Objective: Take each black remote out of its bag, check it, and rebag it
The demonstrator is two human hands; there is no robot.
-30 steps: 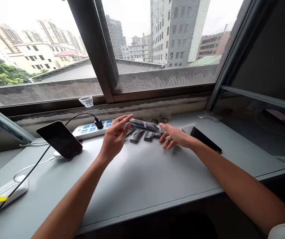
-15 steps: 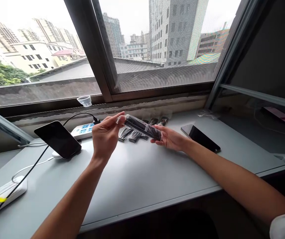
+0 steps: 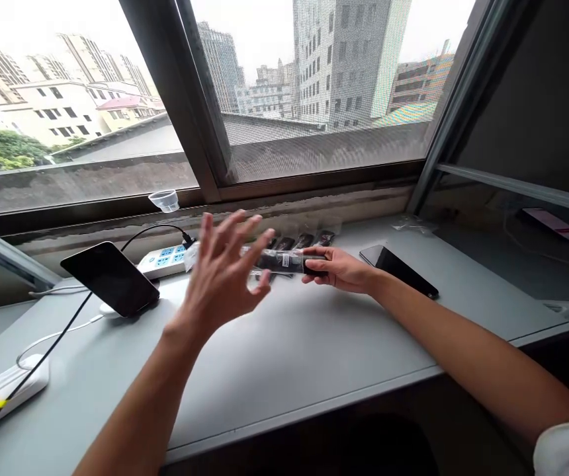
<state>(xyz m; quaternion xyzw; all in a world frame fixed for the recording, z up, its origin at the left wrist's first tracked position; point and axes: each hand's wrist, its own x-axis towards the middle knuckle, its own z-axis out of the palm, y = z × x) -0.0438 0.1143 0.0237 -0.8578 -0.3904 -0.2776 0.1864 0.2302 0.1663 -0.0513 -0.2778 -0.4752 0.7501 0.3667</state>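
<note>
My right hand (image 3: 337,268) is wrapped round the right end of a black item in clear plastic (image 3: 282,262), held above the desk. A small white label shows on the item. In front of the item's left part, my left hand (image 3: 225,277) is raised with its fingers spread, slightly blurred, and holds nothing. It hides the left part of the wrapping. Several small black items in clear bags (image 3: 306,240) lie on the desk behind, partly covered by the held one.
A phone on a stand (image 3: 110,277) and a power strip (image 3: 163,260) are at the left, with cables. Another phone (image 3: 398,270) lies right of my right hand. A clear cup (image 3: 164,200) sits on the window ledge. The desk's front edge (image 3: 304,408) runs below.
My left hand has let go of the item's left end and opened wide. The item has turned in my right hand, lies more level, and now shows its label.
</note>
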